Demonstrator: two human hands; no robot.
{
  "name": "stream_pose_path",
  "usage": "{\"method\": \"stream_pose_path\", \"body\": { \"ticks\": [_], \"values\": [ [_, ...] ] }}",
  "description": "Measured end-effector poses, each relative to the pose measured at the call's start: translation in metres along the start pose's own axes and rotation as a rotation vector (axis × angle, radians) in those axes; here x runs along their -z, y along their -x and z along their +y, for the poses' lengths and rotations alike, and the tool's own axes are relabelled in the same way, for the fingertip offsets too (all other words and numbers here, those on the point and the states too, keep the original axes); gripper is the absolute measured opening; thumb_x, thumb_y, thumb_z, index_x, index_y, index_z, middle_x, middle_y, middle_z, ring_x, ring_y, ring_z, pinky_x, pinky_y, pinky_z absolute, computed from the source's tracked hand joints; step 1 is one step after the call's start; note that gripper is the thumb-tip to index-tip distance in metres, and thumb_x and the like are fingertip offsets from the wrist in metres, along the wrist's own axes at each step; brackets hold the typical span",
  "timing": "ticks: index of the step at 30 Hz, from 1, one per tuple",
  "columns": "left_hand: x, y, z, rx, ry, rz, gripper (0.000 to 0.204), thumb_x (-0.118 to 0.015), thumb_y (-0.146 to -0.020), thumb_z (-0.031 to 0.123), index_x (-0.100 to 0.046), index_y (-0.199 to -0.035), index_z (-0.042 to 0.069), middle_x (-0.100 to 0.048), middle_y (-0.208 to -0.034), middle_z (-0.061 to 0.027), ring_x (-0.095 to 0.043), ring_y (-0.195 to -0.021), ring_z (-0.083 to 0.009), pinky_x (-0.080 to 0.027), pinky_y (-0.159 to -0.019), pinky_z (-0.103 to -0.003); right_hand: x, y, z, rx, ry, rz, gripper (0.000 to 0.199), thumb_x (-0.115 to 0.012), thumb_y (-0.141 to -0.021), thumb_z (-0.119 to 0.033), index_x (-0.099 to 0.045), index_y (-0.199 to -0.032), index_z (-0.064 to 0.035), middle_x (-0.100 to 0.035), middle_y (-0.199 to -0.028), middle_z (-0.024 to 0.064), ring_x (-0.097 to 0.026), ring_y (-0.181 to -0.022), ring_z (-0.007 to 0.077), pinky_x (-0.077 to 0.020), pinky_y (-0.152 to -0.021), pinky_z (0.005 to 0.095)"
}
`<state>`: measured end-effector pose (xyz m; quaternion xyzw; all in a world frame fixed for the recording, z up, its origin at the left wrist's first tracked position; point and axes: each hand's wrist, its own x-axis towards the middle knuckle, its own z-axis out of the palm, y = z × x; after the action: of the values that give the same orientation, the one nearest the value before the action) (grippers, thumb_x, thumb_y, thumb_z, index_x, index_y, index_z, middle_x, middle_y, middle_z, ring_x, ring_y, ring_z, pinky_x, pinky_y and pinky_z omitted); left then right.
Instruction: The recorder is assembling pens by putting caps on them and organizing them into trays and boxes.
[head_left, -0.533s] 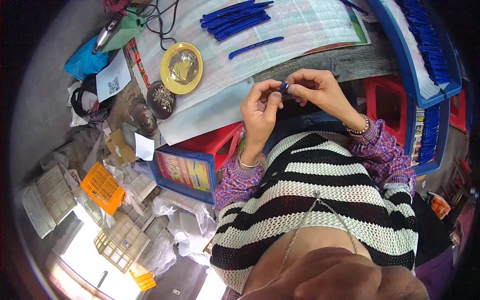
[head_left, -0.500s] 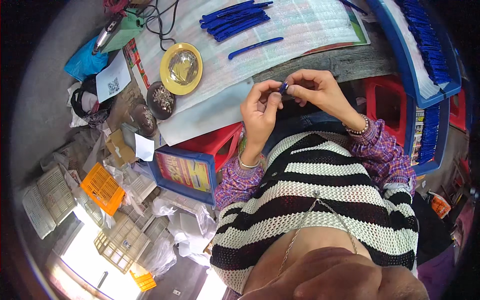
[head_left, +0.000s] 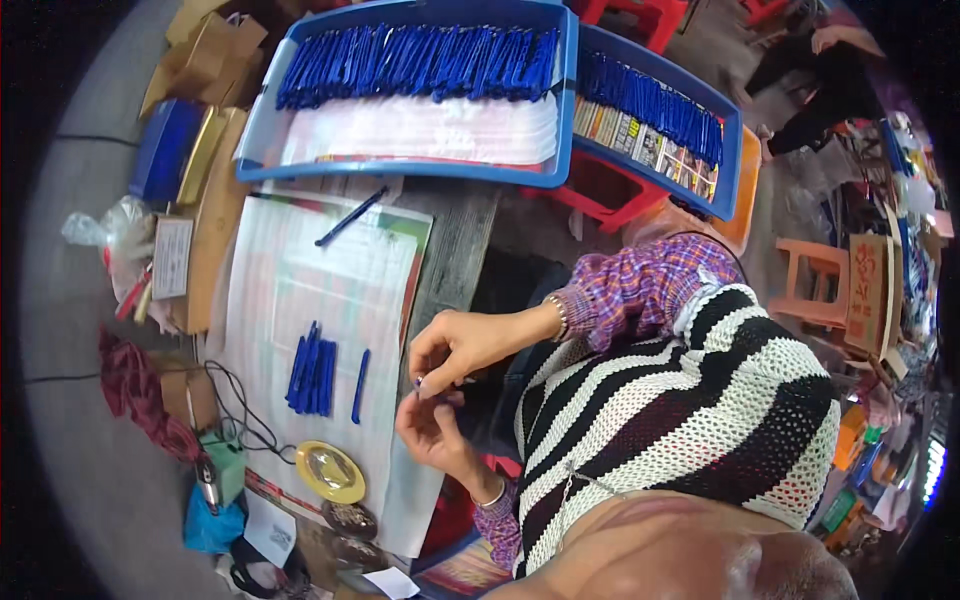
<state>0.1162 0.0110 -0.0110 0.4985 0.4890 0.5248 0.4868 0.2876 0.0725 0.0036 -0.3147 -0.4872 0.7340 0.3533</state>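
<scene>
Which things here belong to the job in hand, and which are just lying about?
Likely the job:
- small piece at the right hand's fingertips, mostly hidden; left hand close by
- blue strip pile
- lone blue strip beside it
- strip-filled blue tray

Probably lying about:
- maroon cloth
- bright blue bag
- orange stool

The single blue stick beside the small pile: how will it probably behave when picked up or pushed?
The blue stick is probably rather stiff, since it lies straight. It looks light, being so thin. It may slide if pushed, as it lies loose on the white sheet.
</scene>
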Motion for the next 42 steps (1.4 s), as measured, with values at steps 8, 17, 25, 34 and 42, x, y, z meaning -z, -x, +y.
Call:
{"method": "stream_pose_path", "body": {
  "ticks": [8, 17, 25, 34, 42],
  "values": [
    [-0.010, -0.013, -0.001, 0.090, -0.041, -0.076, 0.025, -0.053, -0.086, -0.002, -0.050, -0.111, 0.000, -0.059, -0.087, -0.0103, -0.055, -0.070, -0.0154, -0.047, -0.063, -0.025, 0.071, 0.108, -0.066, -0.051, -0.190, 0.252, 0.023, -0.060, -0.086, -0.022, -0.058, -0.092, 0.0001, -0.061, -0.069, 0.0042, -0.055, -0.053, 0.0081, -0.0448, -0.048, 0.0203],
    [-0.019, -0.017, -0.002, 0.154, -0.170, -0.045, 0.020, -0.053, -0.086, -0.004, -0.055, -0.105, 0.000, -0.060, -0.084, -0.0092, -0.056, -0.068, -0.0124, -0.048, -0.060, -0.022, 0.227, 0.216, -0.001, -0.036, -0.146, 1.058, 0.027, -0.051, -0.090, -0.017, -0.058, -0.104, 0.0046, -0.052, -0.072, -0.0035, -0.043, -0.059, 0.0021, -0.0330, -0.053, 0.0151],
    [-0.020, -0.015, -0.008, 0.137, -0.220, -0.044, 0.022, -0.054, -0.086, -0.002, -0.055, -0.108, 0.000, -0.060, -0.085, -0.0085, -0.055, -0.067, -0.0128, -0.048, -0.059, -0.023, 0.363, 0.247, 0.045, -0.215, -0.202, 1.381, 0.033, -0.058, -0.082, -0.005, -0.052, -0.114, -0.0012, -0.057, -0.080, 0.0030, -0.051, -0.061, 0.0091, -0.0482, -0.052, 0.0235],
    [-0.029, -0.018, -0.007, 0.137, -0.288, -0.016, 0.019, -0.054, -0.085, -0.003, -0.057, -0.104, 0.000, -0.061, -0.082, -0.0074, -0.056, -0.065, -0.0105, -0.048, -0.058, -0.021, 0.424, 0.224, 0.041, -0.395, 0.387, 1.615, 0.045, -0.060, -0.077, -0.003, -0.053, -0.122, 0.0008, -0.065, -0.091, 0.0074, -0.062, -0.068, 0.0144, -0.0563, -0.055, 0.0287],
    [-0.028, -0.020, -0.010, 0.179, -0.258, -0.021, 0.018, -0.054, -0.085, -0.002, -0.058, -0.103, 0.000, -0.060, -0.081, -0.0067, -0.055, -0.062, -0.0104, -0.047, -0.056, -0.021, 0.450, 0.211, 0.068, -0.386, 1.166, 1.757, 0.037, -0.071, -0.066, -0.021, -0.065, -0.098, -0.0029, -0.065, -0.086, 0.0188, -0.065, -0.078, 0.0321, -0.0513, -0.070, 0.0382]
  ]
}}
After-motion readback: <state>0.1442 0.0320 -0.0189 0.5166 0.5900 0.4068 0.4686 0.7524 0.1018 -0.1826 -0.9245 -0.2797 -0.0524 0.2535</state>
